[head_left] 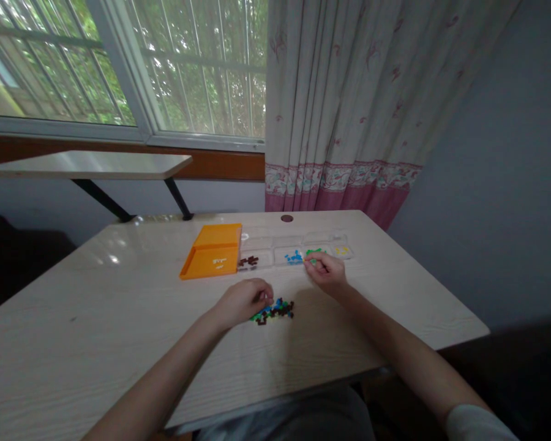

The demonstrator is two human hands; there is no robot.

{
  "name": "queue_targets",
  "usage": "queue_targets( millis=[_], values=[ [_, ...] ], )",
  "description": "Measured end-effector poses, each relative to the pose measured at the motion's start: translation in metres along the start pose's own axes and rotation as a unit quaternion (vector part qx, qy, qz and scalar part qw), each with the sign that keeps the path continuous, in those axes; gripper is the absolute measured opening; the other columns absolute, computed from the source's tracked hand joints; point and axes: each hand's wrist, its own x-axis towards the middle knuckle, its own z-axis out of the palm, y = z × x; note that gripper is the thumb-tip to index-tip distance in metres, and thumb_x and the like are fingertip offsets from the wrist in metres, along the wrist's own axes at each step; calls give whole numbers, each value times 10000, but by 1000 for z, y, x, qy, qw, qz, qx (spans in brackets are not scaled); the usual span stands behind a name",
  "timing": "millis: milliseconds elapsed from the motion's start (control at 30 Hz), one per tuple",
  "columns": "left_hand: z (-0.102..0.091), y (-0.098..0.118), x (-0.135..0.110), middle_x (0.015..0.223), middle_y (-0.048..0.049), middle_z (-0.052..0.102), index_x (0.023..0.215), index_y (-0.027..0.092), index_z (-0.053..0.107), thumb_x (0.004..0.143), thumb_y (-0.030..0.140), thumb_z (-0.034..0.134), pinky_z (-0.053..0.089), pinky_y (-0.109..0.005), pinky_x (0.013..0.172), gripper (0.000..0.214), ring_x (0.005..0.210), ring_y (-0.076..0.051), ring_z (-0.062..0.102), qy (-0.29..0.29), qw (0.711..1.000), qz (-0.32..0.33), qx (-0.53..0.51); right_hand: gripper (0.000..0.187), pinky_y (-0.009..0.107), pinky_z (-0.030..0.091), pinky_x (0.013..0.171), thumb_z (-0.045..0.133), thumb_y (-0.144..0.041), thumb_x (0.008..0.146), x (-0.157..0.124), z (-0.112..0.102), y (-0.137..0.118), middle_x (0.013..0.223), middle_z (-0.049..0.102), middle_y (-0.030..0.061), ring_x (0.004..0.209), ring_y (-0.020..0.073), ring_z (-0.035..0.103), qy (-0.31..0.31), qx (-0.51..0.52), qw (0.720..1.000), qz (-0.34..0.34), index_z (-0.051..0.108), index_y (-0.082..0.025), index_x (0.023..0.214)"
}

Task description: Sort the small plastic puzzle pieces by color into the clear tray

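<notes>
A small heap of mixed pieces (275, 310) in green, blue and dark brown lies on the pale wooden table (119, 318). My left hand (244, 300) rests at the heap's left edge, fingers curled, fingertips touching the pieces. My right hand (326, 271) is farther back, fingers pinched on a green piece at the clear tray (294, 250). That tray has compartments holding brown pieces (248, 261), blue pieces (294, 257), green pieces (313, 252) and yellow pieces (342, 250).
An open orange box (213, 251) lies left of the clear tray. A round cable hole (287, 218) sits near the table's far edge. Behind are a narrow shelf (87, 164), a barred window and a flowered curtain (344, 110).
</notes>
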Motion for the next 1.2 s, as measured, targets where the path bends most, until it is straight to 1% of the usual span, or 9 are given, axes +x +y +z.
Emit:
queue_targets(
  millis=[333,700,800,867,900,967,1033,1133,1200],
  values=[
    [0,-4,0,773,-14,600,776,172,594,782,213,418,380,-197,627,181,696,-122,524,1,1000,24,2,84,163,337,427,529,-218,755,4,-3,-7,405,290,-91,354,55,321,35,-13,999,-33,601,-179,737],
    [-8,-7,-4,797,-29,596,822,187,583,809,215,382,397,-206,672,204,738,-132,543,-25,994,72,82,137,170,343,429,512,-272,779,-1,0,-2,381,323,-85,355,63,345,19,-29,999,-18,617,-189,750],
    [-9,-7,-4,818,-28,600,843,194,583,802,198,379,398,-210,684,208,759,-136,548,-25,992,76,94,170,179,355,464,499,-284,794,3,-5,2,386,391,-67,375,69,387,-10,-50,997,-54,628,-185,745],
    [-10,-7,-5,834,-25,603,852,199,583,799,194,377,398,-211,677,213,762,-137,550,-23,992,71,103,186,190,363,508,500,-292,799,8,-12,11,425,477,-40,411,76,435,-63,-77,991,-93,642,-183,752],
    [-10,-7,-5,838,-24,604,855,201,583,798,194,376,397,-212,671,215,760,-137,551,-21,992,68,108,192,197,364,531,499,-297,801,11,-18,18,455,516,-27,430,81,455,-91,-97,987,-96,648,-182,765],
    [-11,-7,-6,837,-22,605,855,203,584,797,197,374,395,-214,658,218,749,-138,551,-17,991,64,116,204,202,354,546,487,-303,808,17,-31,35,512,562,-8,463,90,479,-132,-137,980,-56,650,-180,818],
    [-11,-8,-6,830,-20,605,852,205,586,798,198,370,394,-217,653,222,742,-139,551,-14,991,62,121,215,198,332,526,474,-316,810,22,-46,56,541,575,-9,474,95,484,-190,-168,967,17,639,-193,871],
    [-11,-8,-7,834,-24,605,847,202,586,798,198,367,396,-216,659,224,750,-140,551,-14,991,64,120,213,196,296,489,488,-335,787,24,-66,88,540,568,-14,473,105,480,-270,-206,933,123,634,-205,870],
    [-11,-8,-6,834,-28,606,846,198,586,796,199,371,396,-215,662,222,752,-141,551,-14,991,64,119,197,198,291,487,501,-318,766,22,-76,105,553,575,-4,497,112,486,-294,-220,913,177,643,-198,832]
  ],
)
